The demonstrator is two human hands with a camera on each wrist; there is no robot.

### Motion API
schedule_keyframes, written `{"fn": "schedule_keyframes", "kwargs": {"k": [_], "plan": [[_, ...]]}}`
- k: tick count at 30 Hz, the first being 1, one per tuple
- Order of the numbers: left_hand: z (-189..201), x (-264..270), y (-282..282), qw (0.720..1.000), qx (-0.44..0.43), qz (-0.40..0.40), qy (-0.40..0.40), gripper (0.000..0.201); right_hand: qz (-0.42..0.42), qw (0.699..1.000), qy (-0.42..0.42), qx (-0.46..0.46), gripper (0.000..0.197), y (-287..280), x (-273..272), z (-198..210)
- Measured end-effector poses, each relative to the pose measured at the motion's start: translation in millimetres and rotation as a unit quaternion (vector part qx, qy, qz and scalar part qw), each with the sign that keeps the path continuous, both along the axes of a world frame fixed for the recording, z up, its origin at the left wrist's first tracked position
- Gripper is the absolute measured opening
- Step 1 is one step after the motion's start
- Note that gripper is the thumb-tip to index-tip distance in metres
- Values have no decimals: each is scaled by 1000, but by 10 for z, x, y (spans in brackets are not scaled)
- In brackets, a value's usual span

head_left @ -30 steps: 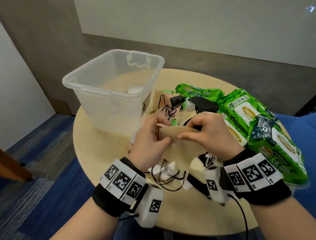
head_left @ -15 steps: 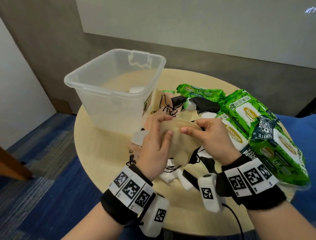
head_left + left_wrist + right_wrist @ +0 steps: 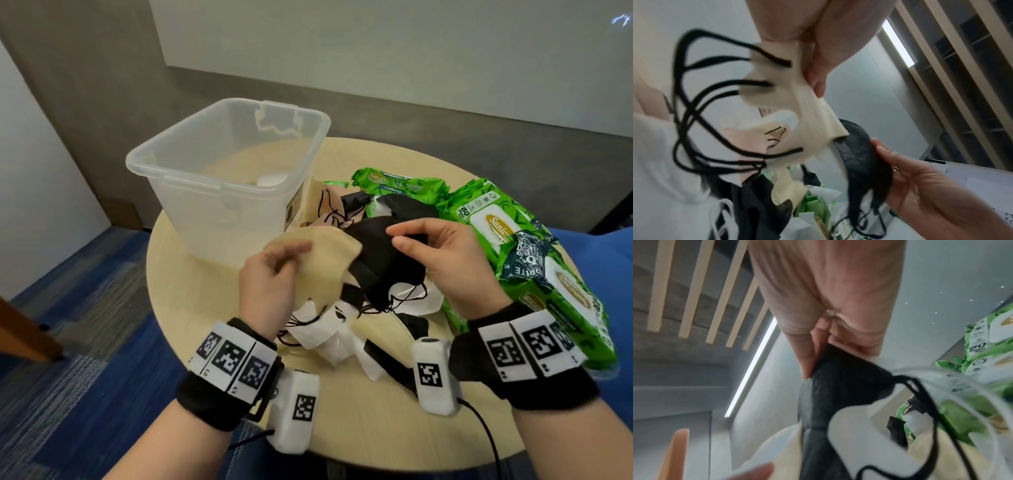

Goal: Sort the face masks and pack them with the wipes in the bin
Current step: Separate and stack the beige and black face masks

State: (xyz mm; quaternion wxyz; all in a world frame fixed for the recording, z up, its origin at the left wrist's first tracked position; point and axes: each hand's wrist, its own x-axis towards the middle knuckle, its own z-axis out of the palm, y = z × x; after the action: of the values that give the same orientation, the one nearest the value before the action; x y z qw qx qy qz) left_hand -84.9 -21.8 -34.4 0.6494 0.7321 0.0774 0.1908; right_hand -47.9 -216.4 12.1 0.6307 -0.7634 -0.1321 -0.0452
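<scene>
One clear plastic bin [image 3: 219, 161] stands at the upper left of the round table [image 3: 191, 291], the only table in view. Two hands are in the frame: the left hand [image 3: 270, 277] and the right hand [image 3: 452, 260]. Each holds one mask: one beige mask [image 3: 325, 253] and one black mask [image 3: 380, 260]. Below them, at the centre of the frame, lies one loose heap of masks [image 3: 329, 329] in white, black and beige; their exact number cannot be told, as they overlap. At least three green wipes packs [image 3: 493, 222] lie along the right side of the frame; the stack hides whether there are more. Each wrist carries one band of three square markers.
</scene>
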Motion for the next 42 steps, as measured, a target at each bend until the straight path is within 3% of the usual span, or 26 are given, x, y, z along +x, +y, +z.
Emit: {"fn": "schedule_keyframes", "kwargs": {"k": [3,7,11,13,16,24,28,34,37,40,42], "plan": [[-41,32,24,999,20,27,7,27,19,999,-19,34,22,-47,-5,39],[-21,7,-63,999,37,8,-3,34,14,996,-30,77,33,17,-19,38],[43,-48,-146,999,-8,-36,-22,41,0,994,-40,106,46,86,-23,17],[63,-59,-169,996,-52,-69,-27,50,-1,994,-41,102,44,115,-34,6],[105,-64,-195,990,-105,-89,-24,32,16,994,-36,100,37,148,-68,9],[131,-68,-150,980,-145,-122,-59,42,-21,993,-49,101,20,133,-64,-86],[122,-87,-118,975,-152,-148,-66,48,-34,992,-44,112,21,102,-22,-110],[98,-46,-32,977,-163,-123,-63,42,-79,987,-45,130,23,-68,59,-55],[107,-23,-7,976,-162,-123,-72,42,21,987,-39,157,6,-168,10,49],[128,-20,-8,977,-151,-132,-74,41,159,982,-8,102,13,-175,-68,128],[135,-28,-22,976,-144,-144,-72,39,164,985,-2,58,10,-132,-66,99]]}}
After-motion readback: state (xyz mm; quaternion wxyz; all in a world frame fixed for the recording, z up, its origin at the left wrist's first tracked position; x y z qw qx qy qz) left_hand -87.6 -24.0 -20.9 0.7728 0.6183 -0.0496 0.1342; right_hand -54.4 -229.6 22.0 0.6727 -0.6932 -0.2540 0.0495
